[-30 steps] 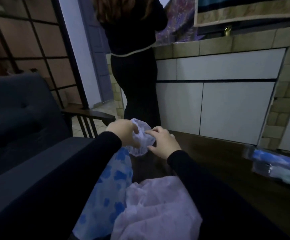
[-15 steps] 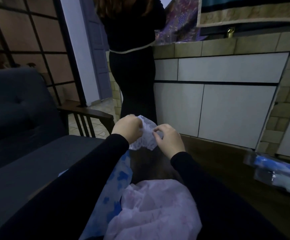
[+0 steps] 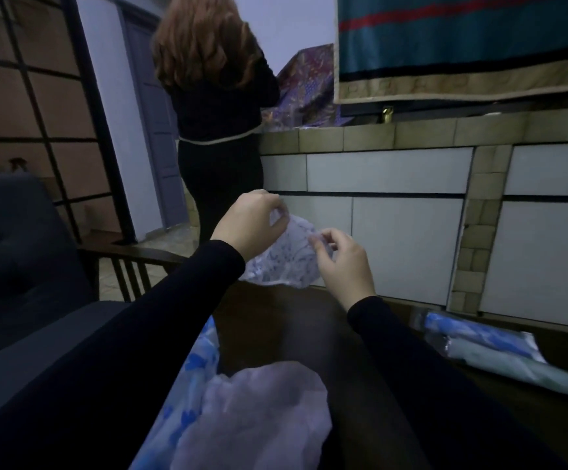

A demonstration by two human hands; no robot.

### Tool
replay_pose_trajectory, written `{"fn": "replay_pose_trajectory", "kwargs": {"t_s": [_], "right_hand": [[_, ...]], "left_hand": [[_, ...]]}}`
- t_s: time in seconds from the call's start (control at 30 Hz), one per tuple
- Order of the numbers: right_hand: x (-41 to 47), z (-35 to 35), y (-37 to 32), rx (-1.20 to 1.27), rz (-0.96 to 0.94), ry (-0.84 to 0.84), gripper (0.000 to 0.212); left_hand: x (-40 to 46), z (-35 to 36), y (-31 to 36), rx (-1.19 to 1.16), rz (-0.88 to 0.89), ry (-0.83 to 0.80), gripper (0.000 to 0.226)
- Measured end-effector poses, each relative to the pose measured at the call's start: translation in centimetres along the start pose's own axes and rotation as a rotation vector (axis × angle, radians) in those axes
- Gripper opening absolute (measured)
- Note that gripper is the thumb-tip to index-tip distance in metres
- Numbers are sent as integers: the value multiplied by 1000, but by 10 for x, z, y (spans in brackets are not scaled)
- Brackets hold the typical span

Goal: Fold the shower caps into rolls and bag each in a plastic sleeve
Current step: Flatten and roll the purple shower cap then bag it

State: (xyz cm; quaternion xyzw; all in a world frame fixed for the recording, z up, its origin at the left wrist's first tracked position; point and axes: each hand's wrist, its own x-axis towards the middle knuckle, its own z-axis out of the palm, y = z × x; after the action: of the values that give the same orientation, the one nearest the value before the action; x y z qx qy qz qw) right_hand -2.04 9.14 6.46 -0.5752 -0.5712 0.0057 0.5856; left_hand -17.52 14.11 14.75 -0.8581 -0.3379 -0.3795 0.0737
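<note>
Translucent white shower cap (image 3: 284,259) hangs in the air above the dark table (image 3: 269,320), pinched at its top edge by left hand (image 3: 248,225) and right hand (image 3: 345,262); 2 more caps (image 3: 241,412) lie nearer.

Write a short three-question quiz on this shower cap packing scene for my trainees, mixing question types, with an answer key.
1. True or false: both hands pinch the white patterned shower cap and hold it up in the air.
2. Multiple choice: where do the bagged rolls lie? A) on the dark sofa B) on the dark table to the wearer's right C) on the tiled counter
3. Fill in: the loose cap beside the pale pink cap on the lap has a ____ print.

Key:
1. True: the left hand and right hand each pinch its top edge.
2. B
3. Blue, on the blue-print cap.
</note>
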Motion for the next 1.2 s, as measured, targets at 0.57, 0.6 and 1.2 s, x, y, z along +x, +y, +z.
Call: {"fn": "replay_pose_trajectory", "kwargs": {"t_s": [0.57, 0.6, 1.2], "right_hand": [[-93, -203, 15, 52, 467, 40, 32], [-100, -212, 18, 125, 545, 56, 34], [-172, -234, 59, 330, 926, 41, 48]], "left_hand": [[-46, 54, 173, -458, -190, -432, 38], [-51, 59, 179, -511, -225, -508, 48], [-152, 167, 176, -1516, -685, -439, 33]]}}
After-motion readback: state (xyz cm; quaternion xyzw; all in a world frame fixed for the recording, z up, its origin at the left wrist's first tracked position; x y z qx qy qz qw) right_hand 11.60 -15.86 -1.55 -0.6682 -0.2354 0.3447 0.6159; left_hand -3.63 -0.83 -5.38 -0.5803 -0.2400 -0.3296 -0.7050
